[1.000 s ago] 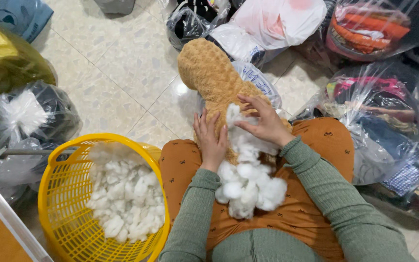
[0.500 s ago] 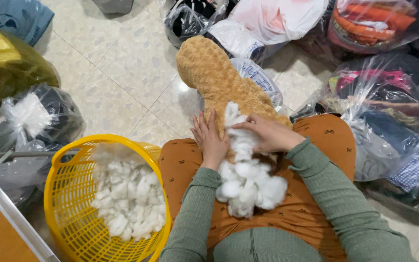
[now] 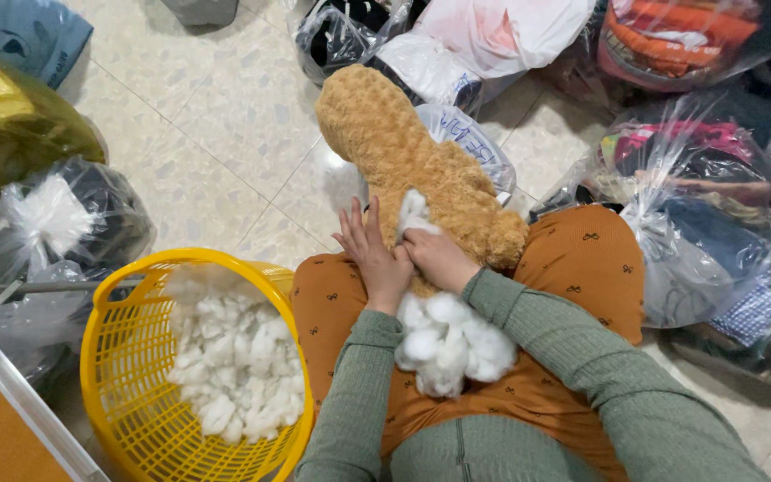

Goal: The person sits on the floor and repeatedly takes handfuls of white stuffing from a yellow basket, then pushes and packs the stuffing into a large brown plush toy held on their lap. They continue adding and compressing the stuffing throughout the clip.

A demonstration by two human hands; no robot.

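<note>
Here the left hand (image 3: 375, 254) lies with fingers spread on the plush toy (image 3: 412, 156), the right hand (image 3: 439, 259) pinching white stuffing (image 3: 417, 214).

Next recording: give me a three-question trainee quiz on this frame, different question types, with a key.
1. True or false: the yellow basket holds white stuffing.
2. The right hand pushes stuffing into which thing? A) the brown plush toy B) a clear bag C) the basket
3. Fill in: the left hand lies flat on the ___ toy.

Key: 1 true; 2 A; 3 plush
</note>
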